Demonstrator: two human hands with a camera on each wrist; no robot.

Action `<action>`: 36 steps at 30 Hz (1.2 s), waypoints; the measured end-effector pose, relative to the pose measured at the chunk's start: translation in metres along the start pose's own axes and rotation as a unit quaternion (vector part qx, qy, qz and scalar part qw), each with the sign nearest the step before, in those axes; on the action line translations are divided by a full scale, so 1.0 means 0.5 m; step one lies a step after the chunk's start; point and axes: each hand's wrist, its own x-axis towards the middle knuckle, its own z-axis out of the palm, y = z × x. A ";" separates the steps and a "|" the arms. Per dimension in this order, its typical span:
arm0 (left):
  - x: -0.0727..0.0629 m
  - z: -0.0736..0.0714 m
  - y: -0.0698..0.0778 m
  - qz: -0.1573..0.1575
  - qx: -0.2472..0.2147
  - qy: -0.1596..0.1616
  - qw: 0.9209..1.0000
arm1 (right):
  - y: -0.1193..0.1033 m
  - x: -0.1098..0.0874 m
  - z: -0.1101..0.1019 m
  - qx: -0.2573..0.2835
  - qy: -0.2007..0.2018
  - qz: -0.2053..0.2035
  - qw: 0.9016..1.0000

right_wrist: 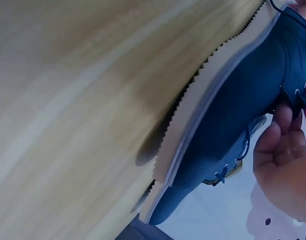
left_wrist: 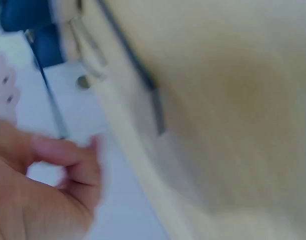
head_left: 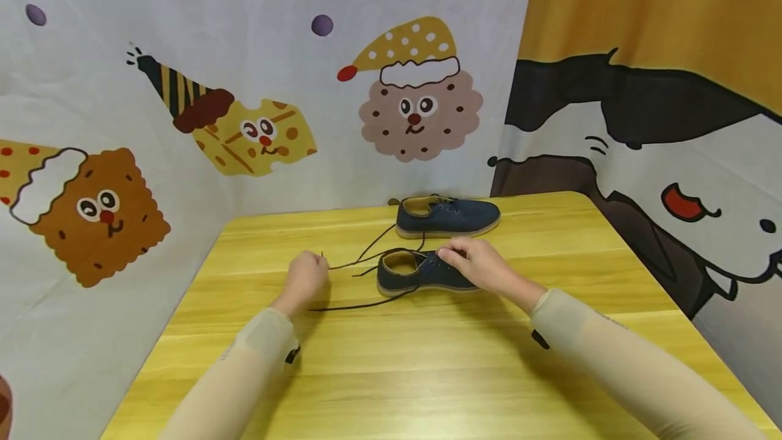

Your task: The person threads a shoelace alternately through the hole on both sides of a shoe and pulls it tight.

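Two dark blue lace-up shoes rest on the table with toes to the right; the near shoe [head_left: 391, 280] is in front of the far shoe [head_left: 452, 217]. My left hand [head_left: 307, 280] pinches a dark shoelace [head_left: 342, 266] that stretches from the near shoe; in the left wrist view the lace [left_wrist: 48, 95] runs up to the fingertips. With curled fingers, my right hand [right_wrist: 282, 155] grips the near shoe around its lacing, next to the eyelets; part of the fingertips is hidden behind the upper. Another loose lace [head_left: 360, 305] trails leftward over the tabletop.
The yellow wood-grain table [head_left: 391, 372] has its back edge against a cartoon-printed curtain [head_left: 275, 32]. A second printed curtain [head_left: 647, 121] hangs on the right. More lace from the far shoe [right_wrist: 225, 167] lies between the two shoes.
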 end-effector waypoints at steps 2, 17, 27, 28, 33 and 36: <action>0.002 -0.030 0.010 0.008 -0.099 0.047 0.994 | -0.003 0.010 -0.006 -0.012 0.013 -0.004 1.000; -0.043 -0.089 0.189 0.030 -0.368 0.017 0.929 | -0.026 0.083 -0.028 -0.210 -0.102 -0.061 0.970; -0.034 0.040 0.265 0.073 -0.238 -0.052 0.967 | -0.003 0.094 -0.030 -0.130 -0.114 -0.064 0.983; -0.037 0.055 0.273 0.077 -0.208 -0.060 0.973 | 0.000 0.095 -0.029 -0.122 -0.117 -0.059 0.984; -0.045 0.120 0.299 0.099 -0.042 -0.053 0.993 | 0.007 0.102 -0.027 -0.092 -0.119 -0.034 0.988; -0.042 0.146 0.306 0.093 0.022 -0.025 0.995 | 0.006 0.104 -0.026 -0.086 -0.121 -0.027 0.989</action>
